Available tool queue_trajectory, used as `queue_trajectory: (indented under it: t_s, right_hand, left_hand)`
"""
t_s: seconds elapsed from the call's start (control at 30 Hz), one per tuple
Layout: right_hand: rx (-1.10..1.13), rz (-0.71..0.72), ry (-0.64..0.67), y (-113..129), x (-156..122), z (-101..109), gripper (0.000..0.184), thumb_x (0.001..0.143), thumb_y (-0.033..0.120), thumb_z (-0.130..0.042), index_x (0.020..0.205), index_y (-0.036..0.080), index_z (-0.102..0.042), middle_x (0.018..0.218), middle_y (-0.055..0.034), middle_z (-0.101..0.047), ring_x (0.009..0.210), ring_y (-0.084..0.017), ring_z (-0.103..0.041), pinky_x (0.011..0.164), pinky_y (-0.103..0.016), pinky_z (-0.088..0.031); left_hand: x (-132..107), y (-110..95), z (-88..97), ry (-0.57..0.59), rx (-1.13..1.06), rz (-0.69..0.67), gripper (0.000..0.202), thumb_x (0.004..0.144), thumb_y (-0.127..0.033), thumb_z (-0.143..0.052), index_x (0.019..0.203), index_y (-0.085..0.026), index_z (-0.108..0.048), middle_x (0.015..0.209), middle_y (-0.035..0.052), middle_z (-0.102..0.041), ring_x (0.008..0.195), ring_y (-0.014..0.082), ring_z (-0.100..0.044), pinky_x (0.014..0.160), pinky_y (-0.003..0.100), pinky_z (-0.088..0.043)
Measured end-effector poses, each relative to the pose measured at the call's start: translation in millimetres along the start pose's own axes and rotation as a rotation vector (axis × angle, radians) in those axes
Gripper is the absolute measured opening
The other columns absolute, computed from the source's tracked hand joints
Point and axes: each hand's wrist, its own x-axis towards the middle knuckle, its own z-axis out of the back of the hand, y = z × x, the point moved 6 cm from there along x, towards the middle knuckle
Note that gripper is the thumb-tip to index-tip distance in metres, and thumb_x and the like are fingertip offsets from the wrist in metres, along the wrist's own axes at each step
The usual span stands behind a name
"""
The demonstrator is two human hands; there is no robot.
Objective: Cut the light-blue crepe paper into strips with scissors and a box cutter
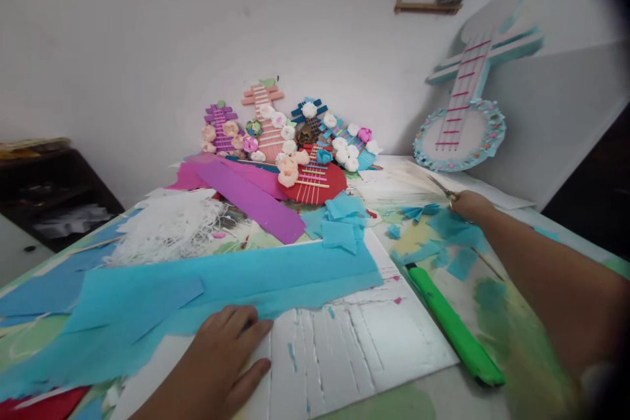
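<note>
Clock directions are taken from the scored white board (413,335), which lies flat on the table, with the dial's 12 at the wall.

At 9 o'clock, the left hand (221,354) is laid palm down over the board and the lower edge of a long blue paper sheet (295,269). Its thumb is parted from the forefinger; the other fingers are set close together and nothing is gripped. The sheet is spread from 9 to 12 o'clock, partly covering the board.

At 1 o'clock, the scissors (440,186) are held in the right hand (466,205), well apart from the board, with the fingers closed around the handles and the blades directed toward the wall. Whether the blades are parted cannot be told.

Blue square pieces (339,236) are noted at 12 o'clock, on the sheet's far edge. A green cutter (455,325) is found at 3 o'clock, just beside the board. White shredded strips (167,230) are heaped at 10 o'clock. A red guitar-shaped ornament (315,177) is placed near 12 o'clock.
</note>
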Motion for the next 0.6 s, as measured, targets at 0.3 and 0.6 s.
queue_trajectory:
  t_s: [0.3, 0.6]
  right_hand:
    - [0.123, -0.106, -0.176, 35.0, -6.8, 83.7, 0.031, 0.082, 0.036, -0.047, 0.103, 0.014, -0.052, 0.097, -0.0060, -0.056, 0.083, -0.014, -0.055, 0.070, -0.032, -0.046]
    - [0.367, 0.216, -0.177, 174.7, -23.6, 56.7, 0.031, 0.072, 0.041, -0.052, 0.088, 0.014, -0.057, 0.077, -0.0042, -0.060, 0.060, -0.011, -0.052, 0.050, -0.021, -0.037]
  left_hand:
    - [0.7, -2.3, 4.0, 0.004, -0.044, 0.014, 0.028, 0.080, -0.037, -0.046, 0.105, -0.027, -0.055, 0.100, 0.0044, -0.056, 0.090, 0.0200, -0.050, 0.078, 0.032, -0.041]
    - [5.4, -12.8, 17.8, 0.188, -0.115, 0.126, 0.029, 0.077, -0.026, -0.047, 0.104, -0.022, -0.057, 0.100, 0.0077, -0.055, 0.093, 0.0225, -0.048, 0.081, 0.038, -0.039]
